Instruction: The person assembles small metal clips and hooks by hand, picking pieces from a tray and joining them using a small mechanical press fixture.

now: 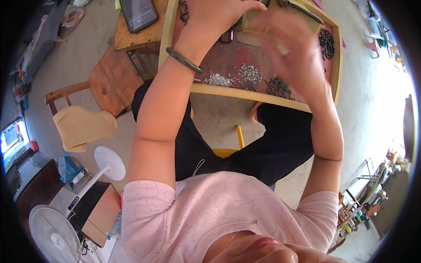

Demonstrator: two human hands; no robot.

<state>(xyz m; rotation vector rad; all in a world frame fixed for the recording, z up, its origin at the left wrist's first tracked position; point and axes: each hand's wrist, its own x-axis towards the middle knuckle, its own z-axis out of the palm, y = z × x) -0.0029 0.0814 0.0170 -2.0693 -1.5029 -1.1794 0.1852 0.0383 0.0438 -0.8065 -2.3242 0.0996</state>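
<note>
Fingers of the left hand (219,15) curled shut at top centre, contents hidden; right hand (287,41) blurred, grip impossible to tell, around a pale flat piece (263,22). Best kept low over the wooden tray (245,93), near the small metal pins (250,73), steadying before picking.

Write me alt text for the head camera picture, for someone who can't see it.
Seen from above, a seated person in a pink shirt reaches both hands into a wooden-rimmed tray holding piles of small metal pins. The left hand, a dark bangle on its wrist, and the motion-blurred right hand meet over a pale object. A white fan stands on the floor at lower left.
</note>
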